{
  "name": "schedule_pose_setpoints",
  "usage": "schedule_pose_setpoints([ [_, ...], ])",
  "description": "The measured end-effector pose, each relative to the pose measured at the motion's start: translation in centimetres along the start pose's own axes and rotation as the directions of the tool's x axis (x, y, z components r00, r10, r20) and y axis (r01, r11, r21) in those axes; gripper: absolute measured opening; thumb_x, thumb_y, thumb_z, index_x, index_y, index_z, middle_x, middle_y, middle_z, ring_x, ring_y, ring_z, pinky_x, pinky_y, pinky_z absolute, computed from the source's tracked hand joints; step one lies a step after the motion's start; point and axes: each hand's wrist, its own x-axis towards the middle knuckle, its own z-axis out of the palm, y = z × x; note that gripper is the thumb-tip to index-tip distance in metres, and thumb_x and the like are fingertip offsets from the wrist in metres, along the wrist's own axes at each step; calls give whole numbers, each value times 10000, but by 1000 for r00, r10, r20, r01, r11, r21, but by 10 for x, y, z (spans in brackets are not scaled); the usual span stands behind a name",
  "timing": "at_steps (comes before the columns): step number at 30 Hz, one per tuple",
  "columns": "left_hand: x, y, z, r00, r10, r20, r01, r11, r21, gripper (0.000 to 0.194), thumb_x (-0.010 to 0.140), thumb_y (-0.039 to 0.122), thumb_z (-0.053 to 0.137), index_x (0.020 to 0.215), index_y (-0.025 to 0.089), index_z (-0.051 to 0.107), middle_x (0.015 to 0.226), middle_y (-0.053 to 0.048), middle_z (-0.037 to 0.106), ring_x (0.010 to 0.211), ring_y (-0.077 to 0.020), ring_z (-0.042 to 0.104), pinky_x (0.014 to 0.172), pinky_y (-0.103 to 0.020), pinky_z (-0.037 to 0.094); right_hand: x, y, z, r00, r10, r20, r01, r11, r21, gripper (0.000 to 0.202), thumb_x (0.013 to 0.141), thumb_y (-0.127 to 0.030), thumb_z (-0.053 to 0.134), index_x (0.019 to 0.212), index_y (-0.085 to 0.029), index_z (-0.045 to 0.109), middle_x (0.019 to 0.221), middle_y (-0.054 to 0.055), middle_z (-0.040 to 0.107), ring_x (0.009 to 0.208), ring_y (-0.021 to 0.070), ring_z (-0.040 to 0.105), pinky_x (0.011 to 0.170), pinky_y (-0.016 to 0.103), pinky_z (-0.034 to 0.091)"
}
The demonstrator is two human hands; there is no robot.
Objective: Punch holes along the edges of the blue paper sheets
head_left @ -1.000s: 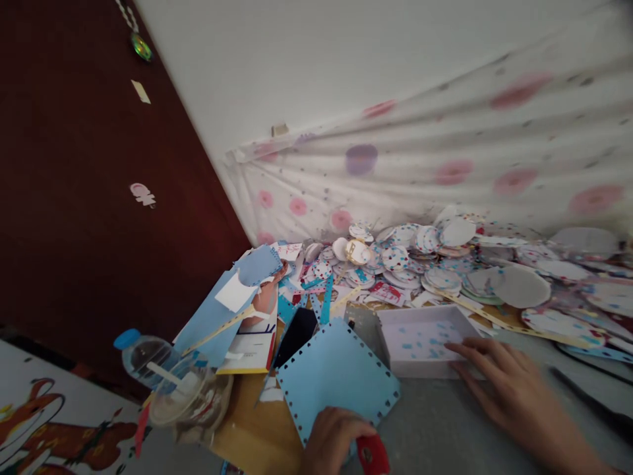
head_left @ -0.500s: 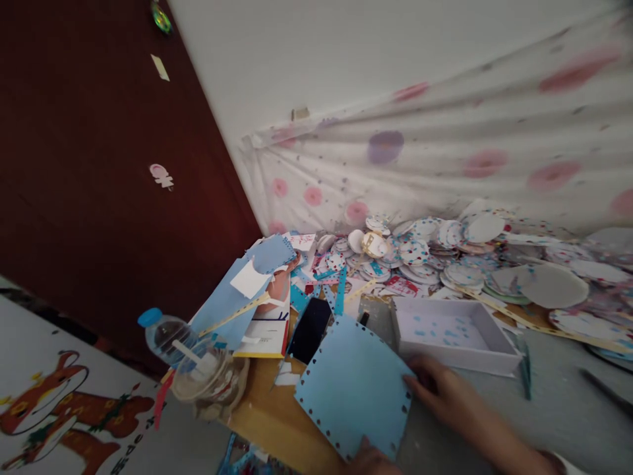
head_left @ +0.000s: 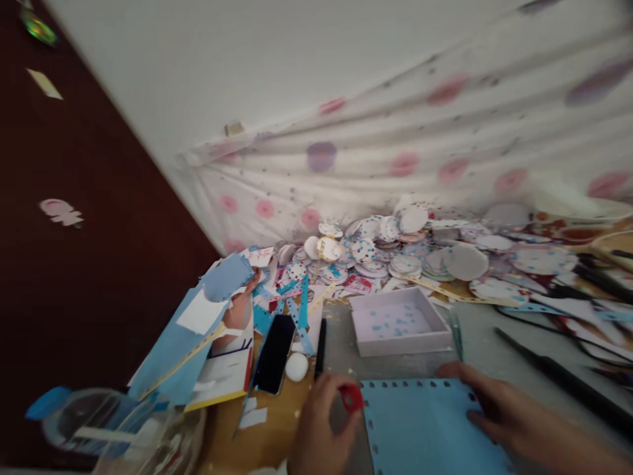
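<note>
A light blue paper sheet with dark-looking holes along its edges lies at the bottom of the view, running out of frame. My right hand grips its upper right corner, thumb on top and the other fingers partly hidden. At the sheet's upper left corner, my left hand is closed on a small red rounded piece. What that piece is, I cannot make out. Beyond the sheet stands a shallow white box with small blue paper bits inside.
A phone, a white disc and a black stick-like tool lie left of the box. Many paper discs are heaped at the back. A dark long tool lies right; a blue-capped bottle is lower left.
The camera view has swung right. The blue sheet has turned squarer to me. My left hand has come up from the sheet's near edge, now with the red piece in it; my right hand stays on the sheet.
</note>
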Motion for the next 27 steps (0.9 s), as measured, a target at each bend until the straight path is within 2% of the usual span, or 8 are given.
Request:
schedule_pose_setpoints([
  [3, 37, -9, -1, 993, 120, 14, -119, 956, 267, 316, 820, 15, 522, 1048, 196, 645, 1065, -82, 702, 1035, -250, 662, 919, -406, 556, -5, -6, -8, 995, -20, 93, 26, 998, -65, 315, 846, -218, 545, 1119, -275, 692, 1100, 61, 778, 1008, 249, 731, 909, 346, 578],
  [6, 63, -20, 3, 981, 186, 58, -195, 929, 314, 348, 823, -9, 490, 1049, 201, 652, 1088, -84, 695, 1067, -265, 651, 939, -448, 551, -3, -7, -5, 995, -46, 94, 60, 986, -153, 167, 901, -245, 537, 990, -260, 677, 1023, 60, 744, 954, 227, 707, 858, 343, 583],
  [8, 69, -26, 4, 975, 207, 74, -220, 923, 316, 383, 828, -19, 480, 1080, 207, 659, 1125, -82, 691, 1103, -268, 640, 983, -474, 532, -1, -6, 0, 992, -70, 105, 87, 982, -170, 128, 912, -240, 529, 915, -253, 656, 966, 54, 721, 896, 214, 692, 804, 335, 586],
  [13, 53, -15, 6, 957, 277, 85, -289, 898, 333, 403, 866, 29, 519, 1214, 202, 622, 1315, -110, 626, 1261, -277, 565, 1094, -518, 463, -5, -2, 13, 981, -164, 101, 179, 971, -157, 288, 982, -218, 388, 861, -254, 647, 878, 50, 711, 813, 195, 689, 765, 327, 594],
  [19, 28, 11, 38, 910, 349, 223, -399, 883, 247, 479, 833, 146, 730, 1293, 182, 603, 1246, -92, 664, 1164, -272, 616, 1041, -439, 526, -18, 7, 23, 963, -270, 25, 269, 939, -215, 445, 911, -104, 438, 1248, -287, 664, 1165, 79, 739, 1091, 232, 701, 937, 366, 588],
  [21, 27, 10, 50, 905, 348, 244, -405, 879, 250, 406, 858, 116, 705, 1252, 190, 640, 1149, -60, 701, 1065, -242, 652, 968, -384, 563, -20, 7, 22, 947, -320, 18, 315, 919, -235, 425, 891, -93, 481, 1193, -301, 696, 1083, 58, 758, 1002, 208, 728, 883, 314, 607],
  [24, 28, 3, 60, 899, 390, 199, -433, 862, 264, 244, 924, 81, 618, 1119, 203, 700, 989, -29, 714, 936, -200, 666, 850, -314, 582, -22, 3, 19, 924, -381, 8, 372, 897, -239, 339, 891, -101, 527, 1083, -301, 720, 982, 32, 770, 882, 176, 742, 804, 242, 616],
  [27, 26, -3, 65, 851, 502, 157, -525, 795, 305, 179, 970, 102, 563, 1003, 182, 720, 886, -33, 690, 844, -181, 648, 750, -285, 575, -21, -2, 15, 909, -418, 4, 406, 880, -246, 266, 918, -123, 534, 1031, -283, 715, 947, 32, 768, 832, 165, 738, 758, 218, 613],
])
